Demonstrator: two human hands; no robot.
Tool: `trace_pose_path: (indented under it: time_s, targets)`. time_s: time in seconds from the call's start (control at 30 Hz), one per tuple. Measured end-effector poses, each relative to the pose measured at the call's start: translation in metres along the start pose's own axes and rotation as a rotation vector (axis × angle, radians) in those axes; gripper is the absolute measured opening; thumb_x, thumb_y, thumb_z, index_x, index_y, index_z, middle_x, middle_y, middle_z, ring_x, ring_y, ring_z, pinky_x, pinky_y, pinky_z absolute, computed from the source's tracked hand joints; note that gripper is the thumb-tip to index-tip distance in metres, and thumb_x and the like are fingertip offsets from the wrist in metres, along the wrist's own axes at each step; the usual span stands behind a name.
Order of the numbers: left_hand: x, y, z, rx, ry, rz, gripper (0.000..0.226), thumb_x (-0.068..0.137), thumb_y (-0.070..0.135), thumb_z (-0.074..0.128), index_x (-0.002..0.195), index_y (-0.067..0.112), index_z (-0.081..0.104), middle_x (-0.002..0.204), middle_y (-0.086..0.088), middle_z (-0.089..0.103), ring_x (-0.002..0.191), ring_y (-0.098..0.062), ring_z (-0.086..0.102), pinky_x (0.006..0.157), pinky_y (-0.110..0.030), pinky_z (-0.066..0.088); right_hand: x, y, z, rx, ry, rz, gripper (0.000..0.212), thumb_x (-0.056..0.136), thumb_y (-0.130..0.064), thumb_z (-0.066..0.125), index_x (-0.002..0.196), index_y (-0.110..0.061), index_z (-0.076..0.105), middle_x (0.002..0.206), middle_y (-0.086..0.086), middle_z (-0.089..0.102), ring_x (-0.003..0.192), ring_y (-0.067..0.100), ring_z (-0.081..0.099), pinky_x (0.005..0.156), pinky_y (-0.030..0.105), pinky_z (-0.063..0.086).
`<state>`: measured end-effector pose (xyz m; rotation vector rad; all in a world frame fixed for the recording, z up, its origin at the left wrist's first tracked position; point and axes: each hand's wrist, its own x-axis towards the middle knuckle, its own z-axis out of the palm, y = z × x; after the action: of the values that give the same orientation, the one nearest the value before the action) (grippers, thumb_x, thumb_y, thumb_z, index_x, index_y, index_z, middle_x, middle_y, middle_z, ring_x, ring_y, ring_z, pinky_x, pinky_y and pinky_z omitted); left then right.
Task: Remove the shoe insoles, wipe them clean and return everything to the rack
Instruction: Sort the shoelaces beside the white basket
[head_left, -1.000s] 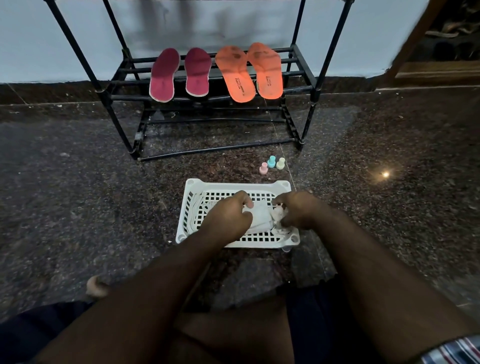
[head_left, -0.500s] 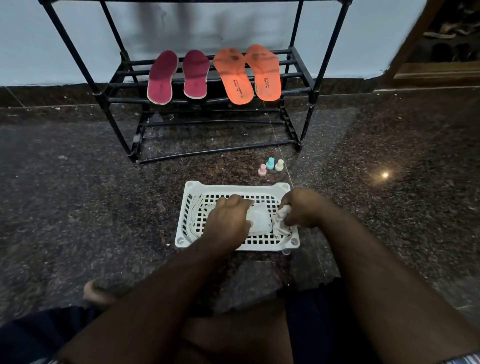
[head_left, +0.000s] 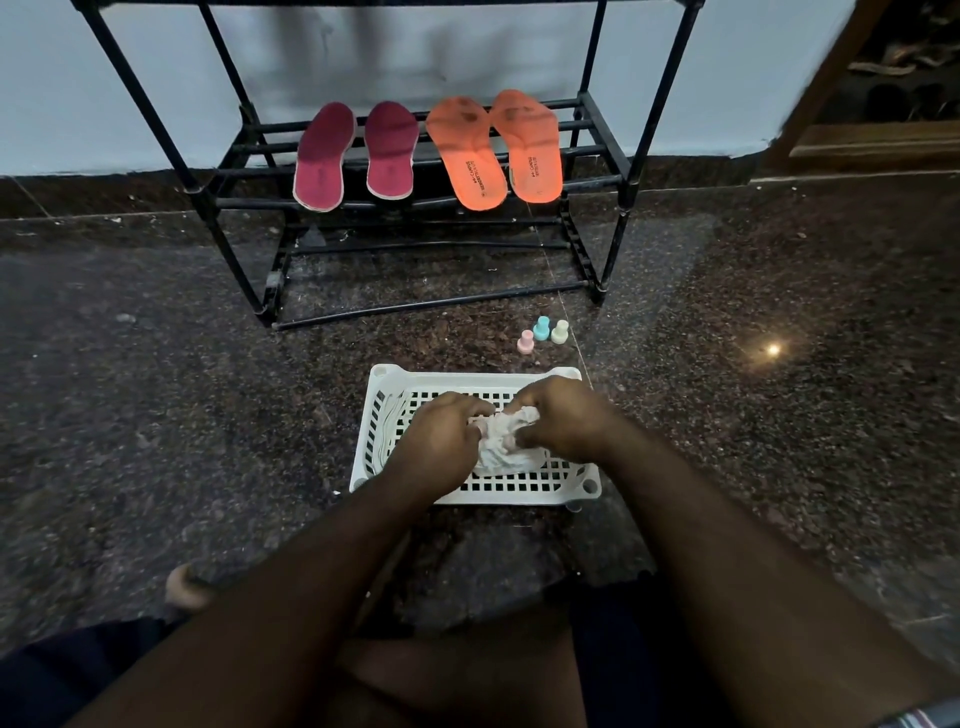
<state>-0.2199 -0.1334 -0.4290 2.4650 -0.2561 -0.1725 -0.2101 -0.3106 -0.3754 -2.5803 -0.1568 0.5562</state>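
Note:
A crumpled white cloth (head_left: 500, 448) sits in a white perforated plastic basket (head_left: 519, 488) on the floor in front of me. My left hand (head_left: 436, 441) and my right hand (head_left: 563, 421) both grip the cloth, bunching it between them over the basket. On the lower shelf of the black metal rack (head_left: 631, 171) lie two maroon insoles (head_left: 322, 156) (head_left: 390, 150) on the left and two orange insoles (head_left: 470, 153) (head_left: 532, 145) on the right. No shoes are in view.
Three small pastel bottles, pink (head_left: 525, 342), blue (head_left: 542, 328) and pale green (head_left: 560, 331), stand on the dark granite floor between basket and rack. White cord-like pieces (head_left: 387, 426) lie in the basket's left side. A wooden door frame (head_left: 852, 140) is at upper right.
The cloth has gone from a flatter folded piece to a crumpled bunch. My right hand moved left over it and both hands closed in together.

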Motion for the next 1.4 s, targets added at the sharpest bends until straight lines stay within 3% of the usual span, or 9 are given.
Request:
trace_pose_path:
  time_s: [0.17, 0.3, 0.4, 0.5, 0.67, 0.9, 1.0, 1.23, 1.4]
  targets:
    - [-0.009, -0.002, 0.001, -0.061, -0.046, 0.004, 0.032, 0.095, 0.028, 0.064, 0.127, 0.023, 0.066, 0.124, 0.003, 0.063, 0.113, -0.012, 0.055, 0.091, -0.023, 0.038, 0.006, -0.002, 0.013, -0.115, -0.028, -0.068, 0.038, 0.077, -0.024, 0.081, 0.114, -0.019, 0.072, 0.107, 0.002, 0.072, 0.097, 0.016, 0.064, 0.061, 0.015, 0.03]
    - [-0.012, -0.001, 0.004, -0.013, -0.032, 0.019, 0.038, 0.091, 0.03, 0.069, 0.128, 0.023, 0.065, 0.122, 0.003, 0.065, 0.112, -0.013, 0.057, 0.09, -0.024, 0.04, 0.002, 0.006, 0.006, -0.081, -0.03, -0.04, 0.043, 0.074, -0.024, 0.081, 0.115, -0.024, 0.066, 0.107, -0.004, 0.067, 0.096, 0.013, 0.062, 0.073, 0.022, 0.042]
    - [-0.011, -0.001, 0.005, 0.018, -0.015, 0.01, 0.036, 0.092, 0.032, 0.067, 0.127, 0.023, 0.066, 0.121, 0.002, 0.065, 0.112, -0.014, 0.058, 0.094, -0.026, 0.043, -0.002, 0.011, -0.003, 0.008, 0.026, -0.004, 0.025, 0.078, -0.014, 0.074, 0.098, -0.027, 0.064, 0.096, -0.007, 0.066, 0.084, 0.012, 0.064, 0.073, 0.026, 0.052]
    - [-0.009, -0.001, 0.005, 0.067, -0.024, 0.007, 0.032, 0.092, 0.034, 0.066, 0.122, 0.023, 0.068, 0.117, 0.003, 0.062, 0.109, -0.015, 0.057, 0.093, -0.029, 0.046, 0.001, 0.01, 0.003, -0.074, 0.046, -0.001, 0.016, 0.08, -0.01, 0.071, 0.084, -0.025, 0.069, 0.083, -0.009, 0.068, 0.075, 0.009, 0.062, 0.068, 0.021, 0.045]
    - [-0.005, -0.001, 0.007, 0.117, -0.044, -0.056, 0.025, 0.09, 0.036, 0.068, 0.111, 0.024, 0.068, 0.114, 0.002, 0.054, 0.105, -0.016, 0.057, 0.091, -0.033, 0.05, 0.011, 0.007, 0.022, -0.221, 0.033, 0.033, 0.019, 0.081, -0.011, 0.062, 0.094, -0.021, 0.072, 0.099, 0.0, 0.071, 0.093, 0.019, 0.064, 0.079, 0.028, 0.053]
    - [-0.006, -0.002, 0.008, 0.094, -0.039, -0.075, 0.023, 0.09, 0.034, 0.068, 0.11, 0.022, 0.066, 0.113, 0.0, 0.054, 0.099, -0.018, 0.059, 0.086, -0.033, 0.05, 0.008, 0.009, 0.013, -0.035, 0.055, 0.113, 0.02, 0.083, -0.005, 0.059, 0.082, -0.023, 0.067, 0.084, -0.004, 0.068, 0.079, 0.014, 0.062, 0.06, 0.02, 0.046]
    - [-0.006, -0.001, 0.009, 0.08, -0.039, -0.095, 0.022, 0.09, 0.034, 0.068, 0.109, 0.023, 0.065, 0.113, 0.0, 0.053, 0.097, -0.019, 0.059, 0.086, -0.034, 0.051, 0.0, 0.006, 0.003, 0.056, -0.013, 0.08, 0.016, 0.084, -0.008, 0.064, 0.088, -0.02, 0.074, 0.082, -0.005, 0.072, 0.08, 0.012, 0.067, 0.069, 0.022, 0.054]
    - [-0.011, -0.003, 0.014, 0.056, -0.002, -0.06, 0.038, 0.088, 0.029, 0.067, 0.124, 0.029, 0.056, 0.124, 0.004, 0.048, 0.108, -0.018, 0.056, 0.089, -0.04, 0.052, 0.007, 0.0, 0.023, -0.138, 0.024, 0.076, 0.007, 0.079, -0.019, 0.076, 0.084, -0.019, 0.072, 0.089, -0.002, 0.073, 0.085, 0.012, 0.065, 0.054, 0.017, 0.038]
    - [-0.011, -0.004, 0.014, 0.082, -0.024, -0.001, 0.038, 0.092, 0.031, 0.062, 0.129, 0.035, 0.061, 0.123, 0.01, 0.049, 0.115, -0.015, 0.054, 0.091, -0.041, 0.052, 0.007, 0.006, 0.025, -0.138, 0.132, 0.038, 0.042, 0.071, -0.025, 0.084, 0.102, -0.024, 0.057, 0.106, 0.001, 0.057, 0.088, 0.018, 0.056, 0.066, 0.026, 0.042]
